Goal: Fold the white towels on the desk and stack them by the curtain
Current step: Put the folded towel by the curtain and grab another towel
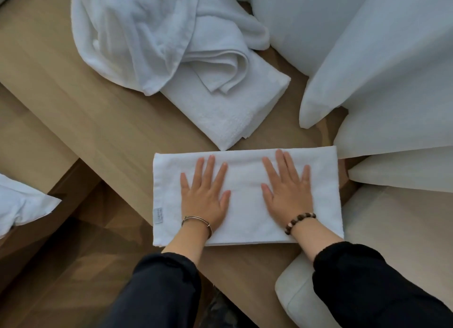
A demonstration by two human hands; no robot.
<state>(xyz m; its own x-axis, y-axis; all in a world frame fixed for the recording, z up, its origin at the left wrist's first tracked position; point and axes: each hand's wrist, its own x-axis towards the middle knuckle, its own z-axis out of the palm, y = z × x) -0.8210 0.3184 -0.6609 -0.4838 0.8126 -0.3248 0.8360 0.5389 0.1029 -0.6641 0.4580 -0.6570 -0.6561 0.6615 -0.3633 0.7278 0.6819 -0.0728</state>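
Head view: left hand (204, 197) and right hand (286, 192) lie flat, fingers spread, pressing the folded towel (245, 178) at the near edge of the bench (98, 121). Smoothing, I'd say; next needs an end gripped.

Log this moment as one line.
stage: pressing fold | left hand: flat on folded towel | right hand: flat on it | crumpled towel: behind, unfolded

Both hands, left hand (205, 197) and right hand (287, 192), flat on the folded towel (245, 197) on the desk (103, 121).
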